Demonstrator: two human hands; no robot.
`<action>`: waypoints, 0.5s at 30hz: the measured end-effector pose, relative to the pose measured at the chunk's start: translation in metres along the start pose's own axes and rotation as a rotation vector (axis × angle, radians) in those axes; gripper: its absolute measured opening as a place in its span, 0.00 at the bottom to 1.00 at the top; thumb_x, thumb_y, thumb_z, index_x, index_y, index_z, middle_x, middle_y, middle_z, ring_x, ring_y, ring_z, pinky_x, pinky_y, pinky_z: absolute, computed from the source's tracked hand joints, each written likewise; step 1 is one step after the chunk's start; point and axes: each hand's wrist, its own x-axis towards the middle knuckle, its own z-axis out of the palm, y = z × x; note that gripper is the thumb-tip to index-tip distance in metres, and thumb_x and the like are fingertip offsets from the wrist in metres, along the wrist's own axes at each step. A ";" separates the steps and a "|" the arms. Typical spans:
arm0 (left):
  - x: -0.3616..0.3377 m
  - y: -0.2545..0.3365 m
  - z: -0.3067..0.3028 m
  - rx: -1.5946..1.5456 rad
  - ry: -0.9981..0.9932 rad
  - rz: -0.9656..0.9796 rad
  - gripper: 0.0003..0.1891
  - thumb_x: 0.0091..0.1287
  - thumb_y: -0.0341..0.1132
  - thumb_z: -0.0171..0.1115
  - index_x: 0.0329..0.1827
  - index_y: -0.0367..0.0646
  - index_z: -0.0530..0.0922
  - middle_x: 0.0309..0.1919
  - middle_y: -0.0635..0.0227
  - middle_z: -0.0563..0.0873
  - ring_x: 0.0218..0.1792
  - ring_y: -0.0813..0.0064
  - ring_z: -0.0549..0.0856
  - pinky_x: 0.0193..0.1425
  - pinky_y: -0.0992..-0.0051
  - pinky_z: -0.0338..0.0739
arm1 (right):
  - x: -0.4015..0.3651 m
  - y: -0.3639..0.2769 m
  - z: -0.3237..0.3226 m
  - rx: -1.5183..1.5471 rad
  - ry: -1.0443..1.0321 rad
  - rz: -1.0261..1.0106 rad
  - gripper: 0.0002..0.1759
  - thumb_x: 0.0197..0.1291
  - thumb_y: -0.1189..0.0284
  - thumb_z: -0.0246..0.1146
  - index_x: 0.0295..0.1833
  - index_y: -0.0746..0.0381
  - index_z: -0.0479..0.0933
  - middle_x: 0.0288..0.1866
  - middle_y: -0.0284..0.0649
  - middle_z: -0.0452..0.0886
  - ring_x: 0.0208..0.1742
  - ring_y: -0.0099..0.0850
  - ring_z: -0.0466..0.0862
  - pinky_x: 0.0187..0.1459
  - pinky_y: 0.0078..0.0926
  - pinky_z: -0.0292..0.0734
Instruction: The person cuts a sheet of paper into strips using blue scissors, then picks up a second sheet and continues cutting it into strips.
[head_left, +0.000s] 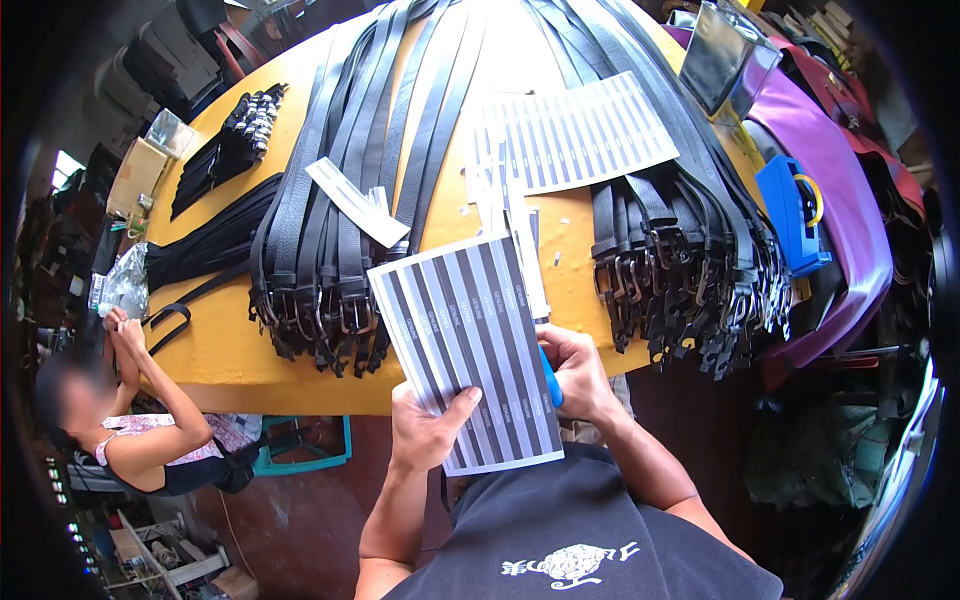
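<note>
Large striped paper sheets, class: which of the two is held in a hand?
The nearer grey-and-white striped paper sheet, gripped by the left hand; the other sheet lies farther forward, partly over black belts.

Table (580,300) bears two belt bundles: left bundle (325,230), a cut strip (355,203) across it; right bundle (690,230), partly under a loose sheet (590,130). Straps (215,230) lie left of the left bundle.
</note>
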 end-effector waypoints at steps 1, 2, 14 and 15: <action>0.000 0.000 0.001 -0.001 0.007 -0.013 0.08 0.60 0.18 0.60 0.41 0.30 0.81 0.34 0.67 0.86 0.32 0.84 0.82 0.37 0.82 0.75 | 0.000 0.000 0.000 -0.017 0.007 -0.007 0.26 0.50 0.78 0.74 0.55 0.68 0.74 0.41 0.39 0.85 0.39 0.19 0.82 0.43 0.18 0.78; -0.001 0.000 0.000 0.000 0.005 -0.013 0.08 0.60 0.18 0.60 0.41 0.30 0.81 0.34 0.67 0.86 0.32 0.84 0.82 0.38 0.82 0.75 | 0.001 0.000 0.000 -0.034 0.015 -0.015 0.25 0.51 0.78 0.73 0.55 0.68 0.75 0.40 0.38 0.85 0.38 0.18 0.82 0.41 0.17 0.78; 0.010 -0.005 -0.012 -0.010 0.118 0.074 0.06 0.61 0.23 0.65 0.40 0.33 0.83 0.33 0.69 0.86 0.32 0.83 0.83 0.39 0.81 0.77 | -0.009 -0.014 -0.007 -0.003 0.163 0.056 0.27 0.52 0.76 0.73 0.57 0.66 0.72 0.24 0.32 0.77 0.22 0.17 0.75 0.23 0.16 0.70; 0.014 -0.004 -0.015 -0.007 0.149 0.091 0.06 0.61 0.23 0.65 0.39 0.32 0.82 0.33 0.68 0.86 0.32 0.83 0.83 0.38 0.81 0.77 | -0.015 -0.010 -0.010 -0.031 0.129 0.062 0.28 0.52 0.75 0.73 0.58 0.66 0.71 0.25 0.32 0.77 0.22 0.17 0.75 0.24 0.15 0.70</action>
